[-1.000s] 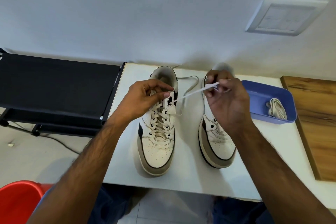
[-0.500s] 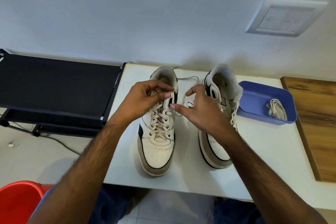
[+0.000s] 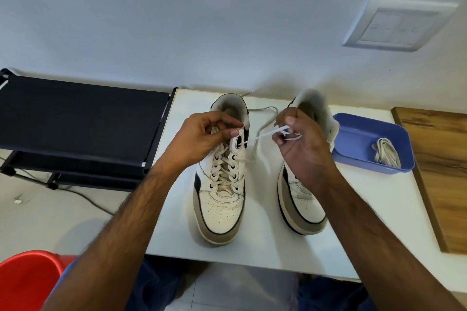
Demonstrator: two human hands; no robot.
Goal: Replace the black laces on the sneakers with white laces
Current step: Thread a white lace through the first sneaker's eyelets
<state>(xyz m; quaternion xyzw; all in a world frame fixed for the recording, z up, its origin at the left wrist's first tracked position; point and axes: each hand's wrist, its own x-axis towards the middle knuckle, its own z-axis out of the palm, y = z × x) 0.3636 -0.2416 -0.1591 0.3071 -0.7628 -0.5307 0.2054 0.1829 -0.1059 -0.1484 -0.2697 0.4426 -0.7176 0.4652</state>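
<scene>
Surface: one white table (image 3: 265,240), set against a plain pale wall (image 3: 177,20). One switch plate (image 3: 399,25) is mounted on the wall, far right. One black rack (image 3: 75,118) stands left of the table; one wooden board (image 3: 439,171) lies at the table's right edge. One red bucket (image 3: 25,278) sits at the near left, on the floor.

Count on the table: two white sneakers and one blue tray (image 3: 353,139). The left sneaker (image 3: 222,184) stands at centre, laced in white through its lower eyelets. The right sneaker (image 3: 303,204) stands just beside it, partly hidden by the right arm. The tray, far right, holds one coiled bundle of laces (image 3: 386,154).

Hands: the left hand (image 3: 202,139) has thumb and fingers curled in a pinch at the top of the left sneaker's lacing. The right hand (image 3: 300,144) is curled round the white lace (image 3: 260,136), which runs taut from the left sneaker's upper eyelet to its fingertips. A slack length of lace lies on the table between the sneakers.
</scene>
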